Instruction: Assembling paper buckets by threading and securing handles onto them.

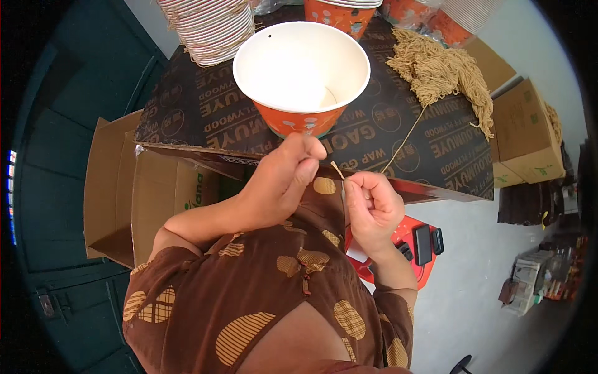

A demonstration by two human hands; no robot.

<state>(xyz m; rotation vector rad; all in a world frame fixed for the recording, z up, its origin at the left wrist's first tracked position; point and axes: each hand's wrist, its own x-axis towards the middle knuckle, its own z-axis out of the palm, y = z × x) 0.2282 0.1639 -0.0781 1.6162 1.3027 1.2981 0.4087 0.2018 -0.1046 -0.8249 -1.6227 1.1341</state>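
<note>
Both hands meet at the board's near edge: right hand [372,209] pinches the string [408,137] end, left hand [288,177] is closed beside it. The string trails toward one o'clock to the bundle [439,68]. Light, limp, frays easily; best gripped near its tip. Paper bowl [301,71] waits at twelve.

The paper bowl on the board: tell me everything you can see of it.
The paper bowl is a round, tapered tub: plain white inside, orange outside with small pale and teal figures. It stands upright and looks empty, with a small hole near the far rim, on the dark printed plywood board, near its front edge. Neither hand is seen touching it.
</note>
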